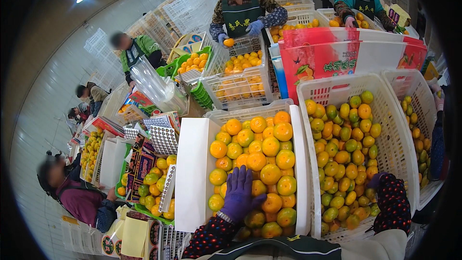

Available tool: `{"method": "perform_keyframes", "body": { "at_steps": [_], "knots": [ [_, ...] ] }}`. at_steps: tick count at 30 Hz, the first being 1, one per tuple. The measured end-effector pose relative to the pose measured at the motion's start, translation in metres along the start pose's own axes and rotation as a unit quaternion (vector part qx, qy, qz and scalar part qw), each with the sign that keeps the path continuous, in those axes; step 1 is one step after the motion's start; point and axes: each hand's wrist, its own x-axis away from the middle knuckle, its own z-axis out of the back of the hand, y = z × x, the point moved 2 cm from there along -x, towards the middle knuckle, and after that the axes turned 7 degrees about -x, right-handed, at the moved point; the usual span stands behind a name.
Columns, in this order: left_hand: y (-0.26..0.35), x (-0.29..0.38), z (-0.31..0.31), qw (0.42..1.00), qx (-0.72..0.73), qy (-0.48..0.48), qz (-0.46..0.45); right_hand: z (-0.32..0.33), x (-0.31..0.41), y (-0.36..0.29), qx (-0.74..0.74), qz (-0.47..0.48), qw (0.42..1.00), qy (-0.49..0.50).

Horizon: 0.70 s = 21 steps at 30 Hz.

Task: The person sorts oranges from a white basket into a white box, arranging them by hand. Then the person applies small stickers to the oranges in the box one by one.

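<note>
My left hand [239,196], in a purple glove, rests with its fingers spread on a heap of orange and yellow-green mandarins [257,160]. That fruit fills a white-lined box [196,173] set directly before me. To the right, my right hand [376,180] reaches into a large white plastic crate [397,151] of smaller, greener mandarins [344,144]. Only part of its purple glove shows beyond the dotted sleeve, at the right side of the fruit. Its fingers are hidden, so I cannot see whether they hold anything.
Another crate [429,104] with a person's arm beside it stands at far right. Red printed cartons [321,57] rise behind the crates. Opposite, a co-worker [242,11] holds a mandarin over a clear crate [238,94]. At left are sticker sheets [163,139] and a green crate [155,213].
</note>
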Motion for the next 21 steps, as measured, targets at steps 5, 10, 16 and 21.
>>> {"method": "perform_keyframes", "body": {
  "at_steps": [5, 10, 16, 21],
  "knots": [
    [-0.0001, 0.0012, -0.0007, 1.0, 0.007, -0.007, 0.007, -0.0012, 0.0007, 0.0032, -0.004, 0.0, 1.0, 0.0],
    [-0.0008, 0.0022, -0.003, 1.0, 0.002, 0.005, 0.002, -0.002, 0.0008, 0.0058, -0.009, -0.004, 1.0, 0.002],
    [-0.0005, 0.0022, -0.0028, 1.0, 0.009, 0.002, 0.003, -0.0021, -0.0004, 0.007, -0.006, -0.003, 1.0, 0.003],
    [-0.0004, 0.0015, -0.0016, 1.0, 0.01, 0.004, 0.004, -0.0021, -0.0007, 0.0094, -0.009, -0.002, 1.0, 0.004]
  ]
}}
